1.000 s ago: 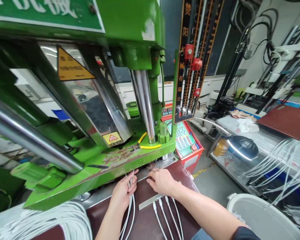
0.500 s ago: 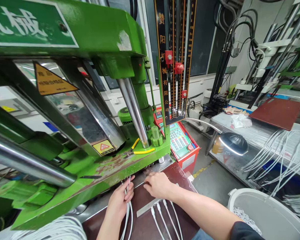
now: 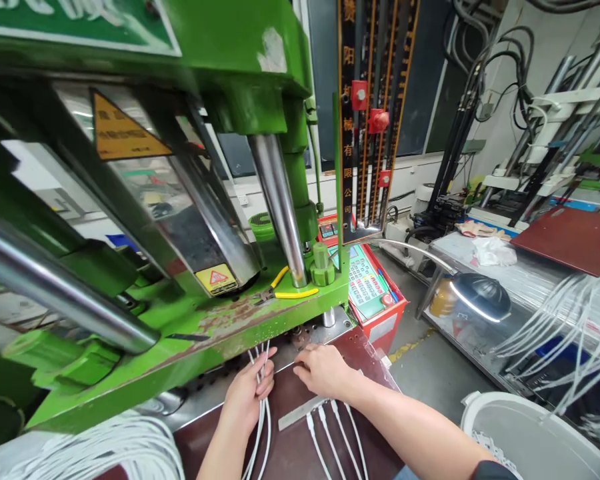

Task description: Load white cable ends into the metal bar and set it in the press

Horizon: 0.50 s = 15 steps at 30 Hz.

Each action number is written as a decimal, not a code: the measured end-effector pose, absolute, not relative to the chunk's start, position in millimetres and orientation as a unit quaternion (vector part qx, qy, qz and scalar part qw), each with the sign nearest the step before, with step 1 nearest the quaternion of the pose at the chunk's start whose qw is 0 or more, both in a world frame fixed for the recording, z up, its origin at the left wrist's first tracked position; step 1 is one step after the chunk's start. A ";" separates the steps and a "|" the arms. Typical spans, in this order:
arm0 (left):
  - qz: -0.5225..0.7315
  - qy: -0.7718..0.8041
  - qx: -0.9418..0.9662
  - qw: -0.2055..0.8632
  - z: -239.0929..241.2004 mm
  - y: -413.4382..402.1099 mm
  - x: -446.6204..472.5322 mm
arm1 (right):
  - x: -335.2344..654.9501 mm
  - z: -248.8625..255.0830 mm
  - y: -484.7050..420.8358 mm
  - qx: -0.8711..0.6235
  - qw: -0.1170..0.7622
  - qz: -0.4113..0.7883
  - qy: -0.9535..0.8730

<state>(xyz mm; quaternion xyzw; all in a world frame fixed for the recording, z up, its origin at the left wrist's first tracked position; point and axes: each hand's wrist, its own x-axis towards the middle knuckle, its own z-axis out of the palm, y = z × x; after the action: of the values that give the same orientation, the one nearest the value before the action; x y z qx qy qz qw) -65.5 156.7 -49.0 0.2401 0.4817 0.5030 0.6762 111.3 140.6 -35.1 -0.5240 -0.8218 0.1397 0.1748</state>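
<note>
Head view, lower centre of the frame: your left hand (image 3: 247,393) is closed around a bundle of white cables (image 3: 261,407), fingers curled, with the cable ends running up under the front edge of the green press (image 3: 195,320). Your right hand (image 3: 325,370) lies palm down with the fingers loosely extended toward the same gap; you cannot tell whether it grips anything. Four more connector leads (image 3: 333,427) lie just below it on the dark red surface (image 3: 300,447), beside a flat metal bar (image 3: 300,412).

Hazards, as judged from this position:
- Both hands sit at the lip of the press opening. If the platen closes while your fingers are under the edge, a crush injury is likely.
- Loose cable ends fan out above your left hand. A strand lying off its seat could be pinched or cut.
- Yellow-handled pliers (image 3: 285,290) rest on the green ledge directly above your hands. Vibration could shake them off onto your fingers.
- The desk lamp (image 3: 480,297) at right centre throws glare, which may hide a misaligned end.

Containers:
- White bucket (image 3: 530,437), lower right: holds what appears to be white scrap pieces; most of its interior is out of sight.
- Cable pile (image 3: 105,447), lower left: loose, not in any container.
</note>
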 end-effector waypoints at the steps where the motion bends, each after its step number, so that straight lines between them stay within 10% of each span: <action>1: 0.506 0.479 0.238 0.677 -52.8 156.5 -64.5 | 112.2 -39.0 140.1 -0.522 0.180 0.139 -0.822; 15: 0.525 0.440 0.206 0.698 -109.5 155.6 -58.0 | 84.3 -53.1 221.0 -0.577 0.176 0.076 -0.794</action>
<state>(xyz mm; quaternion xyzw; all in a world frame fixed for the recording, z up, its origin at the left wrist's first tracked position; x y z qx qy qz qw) -58.0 155.6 -109.5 0.2065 0.4403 0.5250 0.6985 84.3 221.0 -53.1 -0.5772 -0.7938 0.0763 0.1755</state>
